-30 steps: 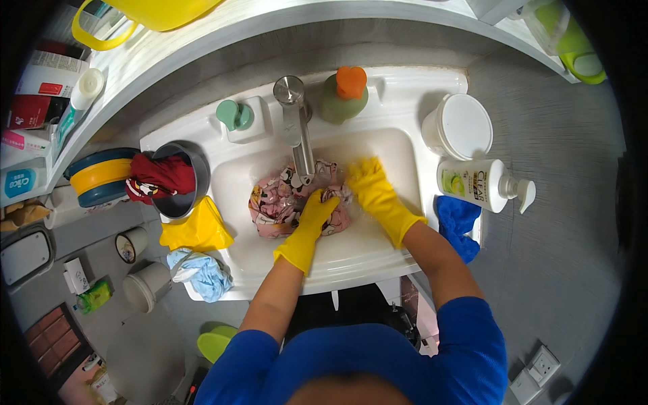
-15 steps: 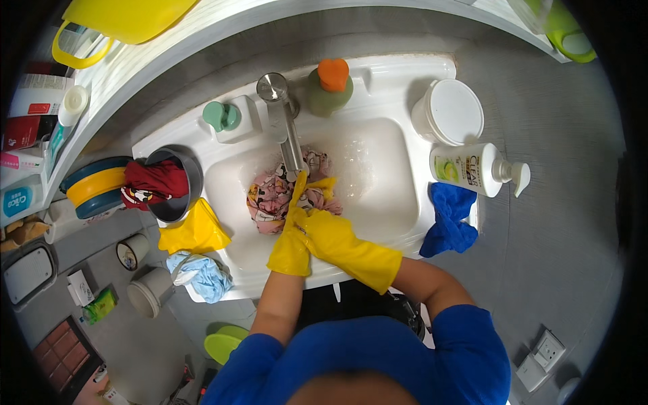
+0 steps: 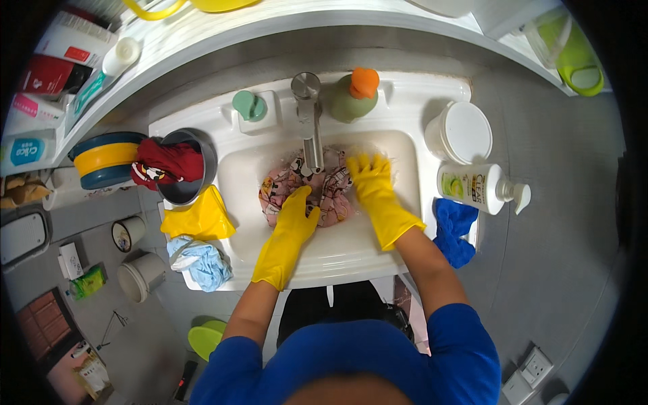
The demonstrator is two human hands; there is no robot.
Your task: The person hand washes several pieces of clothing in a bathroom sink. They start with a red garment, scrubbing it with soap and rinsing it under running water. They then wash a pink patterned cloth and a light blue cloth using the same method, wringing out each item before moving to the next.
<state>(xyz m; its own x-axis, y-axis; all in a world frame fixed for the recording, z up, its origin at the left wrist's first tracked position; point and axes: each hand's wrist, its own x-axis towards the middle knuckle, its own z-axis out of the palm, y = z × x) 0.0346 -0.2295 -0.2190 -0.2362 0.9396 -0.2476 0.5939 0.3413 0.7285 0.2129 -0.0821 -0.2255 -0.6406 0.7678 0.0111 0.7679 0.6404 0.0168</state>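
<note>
A pink printed cloth (image 3: 280, 192) lies bunched in the white sink basin (image 3: 236, 229), under the metal faucet (image 3: 308, 128). Both of my hands wear yellow rubber gloves. My left hand (image 3: 293, 217) rests at the cloth's near edge, thumb apart from the fingers, gripping nothing I can see. To the right of the cloth, my right hand (image 3: 372, 183) reaches down into the basin, palm down, with its fingers spread and nothing visible in them. Water and foam show around its fingertips.
Left on the rim are a grey bowl (image 3: 210, 158) with a dark red cloth, a yellow cloth (image 3: 199, 219) and a light blue cloth (image 3: 206, 263). Two dispensers stand behind. On the right are a white tub (image 3: 469, 131), a pump bottle (image 3: 469, 185) and a blue cloth (image 3: 453, 233).
My hands were together at the gloves below the faucet and have parted. My right hand moved right into the basin, and my left came down onto the cloth. The view shifted slightly.
</note>
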